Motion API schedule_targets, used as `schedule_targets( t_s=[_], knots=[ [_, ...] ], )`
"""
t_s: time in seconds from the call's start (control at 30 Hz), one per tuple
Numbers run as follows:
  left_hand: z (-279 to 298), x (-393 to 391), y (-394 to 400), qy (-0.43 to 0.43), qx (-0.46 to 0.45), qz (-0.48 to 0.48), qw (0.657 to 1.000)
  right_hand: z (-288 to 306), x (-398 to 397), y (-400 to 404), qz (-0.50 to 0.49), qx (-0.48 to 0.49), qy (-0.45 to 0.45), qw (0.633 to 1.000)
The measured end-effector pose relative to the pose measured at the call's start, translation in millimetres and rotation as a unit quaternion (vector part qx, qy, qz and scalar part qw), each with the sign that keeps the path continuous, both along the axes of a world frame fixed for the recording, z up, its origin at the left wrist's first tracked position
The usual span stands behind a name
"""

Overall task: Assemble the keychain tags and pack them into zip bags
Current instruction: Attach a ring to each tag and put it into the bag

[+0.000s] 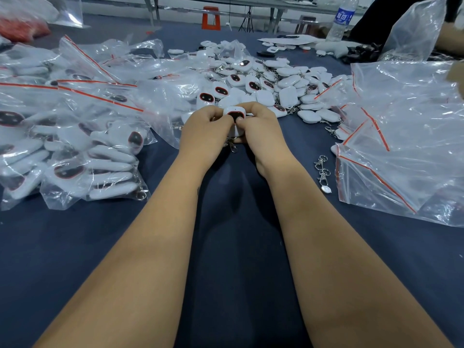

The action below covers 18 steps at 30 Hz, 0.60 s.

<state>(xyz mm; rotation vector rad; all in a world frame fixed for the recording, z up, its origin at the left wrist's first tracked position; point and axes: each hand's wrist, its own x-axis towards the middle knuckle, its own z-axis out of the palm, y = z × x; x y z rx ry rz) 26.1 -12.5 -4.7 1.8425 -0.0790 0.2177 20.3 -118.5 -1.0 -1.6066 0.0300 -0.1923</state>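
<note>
A white keychain tag (235, 114) with a dark, red-rimmed face is held upright between both hands over the dark blue table (238, 247). My left hand (204, 129) grips its left side with curled fingers. My right hand (261, 126) grips its right side, thumb pressing on the dark face. A metal clasp (232, 146) hangs below the tag. Behind the hands lies a heap of loose tags (271, 81). Filled zip bags (75, 151) with red seal lines are stacked on the left. Empty zip bags (406, 136) lie on the right.
Loose metal clasps (322, 172) lie right of my right forearm. A water bottle (342, 17) stands at the far right, near another person's arm (449, 38). A large clear bag (414, 31) stands beside it. An orange stool (211, 17) is beyond the table.
</note>
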Motion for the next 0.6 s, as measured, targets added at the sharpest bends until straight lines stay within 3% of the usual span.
schedule_targets(
  t_s=[0.6],
  knots=[
    [1.2,-3.6,-1.5,-0.019,0.027,0.015,0.999,-0.5,-0.8,0.4,0.01,-0.003,-0.003,1.0]
  ],
)
